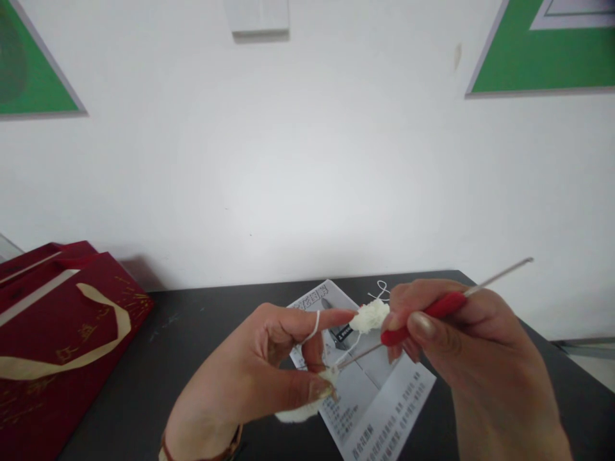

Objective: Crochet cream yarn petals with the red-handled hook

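My right hand (446, 326) grips a double-ended crochet hook (449, 305) by its red middle. One metal end points up to the right, while the other reaches down left to the work in my left hand (273, 362). Thumb and fingers of that hand pinch a white crochet piece (300, 412), mostly covered by the hand. White yarn (314, 326) loops over the raised left index finger. Behind the fingers lies a second white crocheted piece (371, 315), partly hidden by my right hand. A printed sheet (379, 400) with text and pictures is beneath both hands.
On the left of the black table (192, 333) stands a dark red gift bag (52, 339) with a cream ribbon handle. A white wall (288, 160) rises behind the table, with green framed panels (567, 61) at its upper sides.
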`<state>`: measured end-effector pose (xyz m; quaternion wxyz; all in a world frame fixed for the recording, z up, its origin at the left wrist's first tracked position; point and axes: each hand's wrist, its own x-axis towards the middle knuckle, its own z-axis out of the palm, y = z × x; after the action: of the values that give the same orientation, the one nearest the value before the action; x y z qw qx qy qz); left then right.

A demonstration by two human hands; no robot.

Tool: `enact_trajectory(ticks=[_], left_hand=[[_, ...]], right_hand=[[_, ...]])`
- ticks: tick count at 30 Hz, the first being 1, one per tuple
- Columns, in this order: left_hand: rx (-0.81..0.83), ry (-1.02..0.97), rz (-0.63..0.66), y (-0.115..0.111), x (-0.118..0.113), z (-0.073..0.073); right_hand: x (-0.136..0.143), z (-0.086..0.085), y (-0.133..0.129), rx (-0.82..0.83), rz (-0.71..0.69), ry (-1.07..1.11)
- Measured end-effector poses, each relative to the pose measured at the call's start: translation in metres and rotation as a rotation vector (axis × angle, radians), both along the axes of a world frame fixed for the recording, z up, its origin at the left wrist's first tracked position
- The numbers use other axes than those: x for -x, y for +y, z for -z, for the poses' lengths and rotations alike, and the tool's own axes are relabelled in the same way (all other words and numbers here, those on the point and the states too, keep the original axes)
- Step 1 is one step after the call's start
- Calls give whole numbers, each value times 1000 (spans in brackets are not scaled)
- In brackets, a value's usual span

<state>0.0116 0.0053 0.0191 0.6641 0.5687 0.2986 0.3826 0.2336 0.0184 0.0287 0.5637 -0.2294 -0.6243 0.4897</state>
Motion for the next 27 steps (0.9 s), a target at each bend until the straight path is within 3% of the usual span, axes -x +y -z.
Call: enact_trajectory(ticks=[10, 14, 20, 27], left_hand=[[-39, 19, -17, 0, 3, -7], [-10, -31, -7, -1, 4, -5], [54, -78, 67, 3, 3, 1], [90, -98, 102, 3, 3, 1]], right_hand=[[9, 2, -5, 151, 75, 4], [9, 0, -11, 48, 101, 19], [-1, -3, -10, -147, 17, -34], [-2, -3, -9, -53, -3, -12]])
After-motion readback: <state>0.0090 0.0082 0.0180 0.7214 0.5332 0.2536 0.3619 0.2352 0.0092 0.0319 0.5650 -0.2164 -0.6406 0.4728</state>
